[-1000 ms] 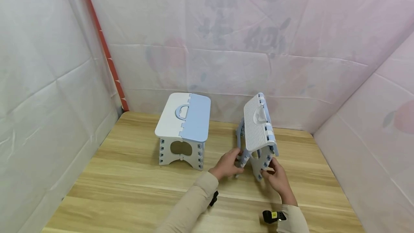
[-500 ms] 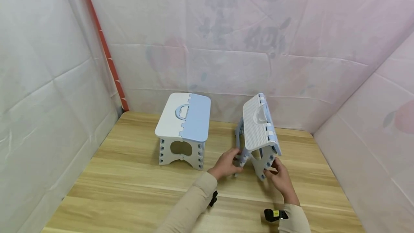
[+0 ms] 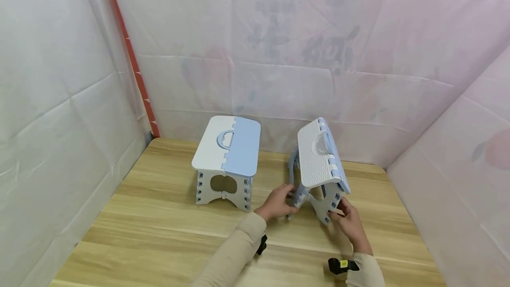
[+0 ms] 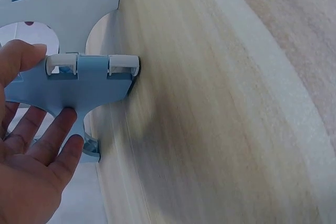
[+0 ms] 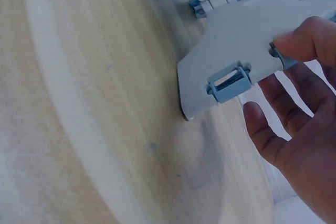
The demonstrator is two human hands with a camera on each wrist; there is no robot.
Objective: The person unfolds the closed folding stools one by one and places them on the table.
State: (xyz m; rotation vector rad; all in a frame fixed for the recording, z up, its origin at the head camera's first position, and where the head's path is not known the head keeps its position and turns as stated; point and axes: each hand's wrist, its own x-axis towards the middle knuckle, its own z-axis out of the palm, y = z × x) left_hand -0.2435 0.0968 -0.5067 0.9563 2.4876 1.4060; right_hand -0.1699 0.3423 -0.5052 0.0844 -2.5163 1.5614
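A white-and-blue folding stool stands partly folded on the right of the table, its two seat halves sloping down from a raised middle ridge. My left hand grips the lower hinged edge of its left leg side. In the left wrist view, the thumb lies on the hinge and the fingers reach to the blue leg panel. Opposite, my right hand holds the right leg edge. The right wrist view has the thumb on the white leg panel, fingers behind it.
A second folding stool, fully unfolded with a flat seat and blue handle, stands to the left. Both are on a wooden table. A pale printed sheet hangs behind, with more sheeting at both sides.
My right hand has moved slightly right with the stool's right leg side, so the legs are wider apart. The seat halves have spread and flattened a little. The left hand barely moved.
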